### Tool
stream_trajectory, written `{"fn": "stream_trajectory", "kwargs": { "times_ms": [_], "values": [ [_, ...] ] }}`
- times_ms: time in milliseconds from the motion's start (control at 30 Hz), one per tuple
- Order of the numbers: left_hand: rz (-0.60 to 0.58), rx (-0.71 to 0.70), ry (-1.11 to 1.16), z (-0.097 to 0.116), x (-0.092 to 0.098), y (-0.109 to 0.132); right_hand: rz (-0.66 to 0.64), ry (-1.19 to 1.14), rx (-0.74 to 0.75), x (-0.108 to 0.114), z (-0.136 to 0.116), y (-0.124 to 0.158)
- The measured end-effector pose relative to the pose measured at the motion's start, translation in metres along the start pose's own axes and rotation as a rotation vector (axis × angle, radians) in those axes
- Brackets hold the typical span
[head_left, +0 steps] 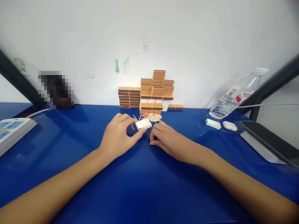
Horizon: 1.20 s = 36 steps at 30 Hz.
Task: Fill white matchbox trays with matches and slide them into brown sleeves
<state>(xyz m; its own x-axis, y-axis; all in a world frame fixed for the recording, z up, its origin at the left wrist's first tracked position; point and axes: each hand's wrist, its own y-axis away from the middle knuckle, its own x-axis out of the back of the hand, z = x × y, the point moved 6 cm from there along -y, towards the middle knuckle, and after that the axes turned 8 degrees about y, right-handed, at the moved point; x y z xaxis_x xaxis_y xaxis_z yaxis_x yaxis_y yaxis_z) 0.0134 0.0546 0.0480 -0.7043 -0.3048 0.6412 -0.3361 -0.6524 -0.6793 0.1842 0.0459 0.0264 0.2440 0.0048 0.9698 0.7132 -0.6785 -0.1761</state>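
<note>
My left hand (118, 133) grips a small white matchbox tray (144, 123), its thumb along the near edge and its fingers at the left side. A speck of red shows at the tray's near left corner. Just to the right, my right hand (165, 137) is closed, fingertips curled together low over the table; whatever they may hold is hidden. Behind the tray lies a loose heap of red-tipped matches (153, 117), with a few strays by my left fingers. Orange matchboxes (146, 90) stand stacked against the wall beyond the heap.
Brown-sided matchboxes (129, 98) are piled left of the stack. At right stand a tilted-looking water bottle (235, 95), a white block (213, 123), a white earbud case (230, 126) and a phone (272, 140). A power strip (16, 133) lies on the blue table (140, 186) at left.
</note>
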Motion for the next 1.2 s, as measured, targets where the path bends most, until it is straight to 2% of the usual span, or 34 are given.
{"fn": "stream_trajectory", "kwargs": {
  "times_ms": [200, 433, 533, 633, 767, 867, 933, 1200],
  "values": [
    [-0.026, 0.008, -0.002, -0.001, -0.001, 0.0, 0.016, -0.027, -0.052, 0.007, 0.005, 0.003],
    [-0.076, 0.02, 0.002, -0.002, -0.005, 0.001, 0.109, 0.01, 0.015, 0.021, 0.013, 0.007],
    [-0.083, 0.018, 0.004, -0.002, -0.006, 0.001, 0.181, -0.025, -0.02, 0.03, 0.017, 0.007],
    [-0.099, -0.008, 0.024, 0.001, -0.006, 0.001, 0.297, -0.147, -0.139, 0.039, 0.021, 0.006],
    [-0.157, -0.096, 0.102, 0.011, -0.008, 0.002, 0.414, -0.479, -0.308, 0.037, 0.025, 0.006],
    [-0.157, -0.148, 0.139, 0.017, -0.006, 0.003, 0.466, -0.696, -0.332, 0.028, 0.023, 0.004],
    [-0.135, -0.154, 0.139, 0.018, -0.005, 0.002, 0.478, -0.744, -0.342, 0.023, 0.021, 0.003],
    [-0.038, -0.107, 0.11, 0.012, 0.0, 0.0, 0.514, -0.437, -0.406, 0.024, 0.028, 0.006]
  ]
}}
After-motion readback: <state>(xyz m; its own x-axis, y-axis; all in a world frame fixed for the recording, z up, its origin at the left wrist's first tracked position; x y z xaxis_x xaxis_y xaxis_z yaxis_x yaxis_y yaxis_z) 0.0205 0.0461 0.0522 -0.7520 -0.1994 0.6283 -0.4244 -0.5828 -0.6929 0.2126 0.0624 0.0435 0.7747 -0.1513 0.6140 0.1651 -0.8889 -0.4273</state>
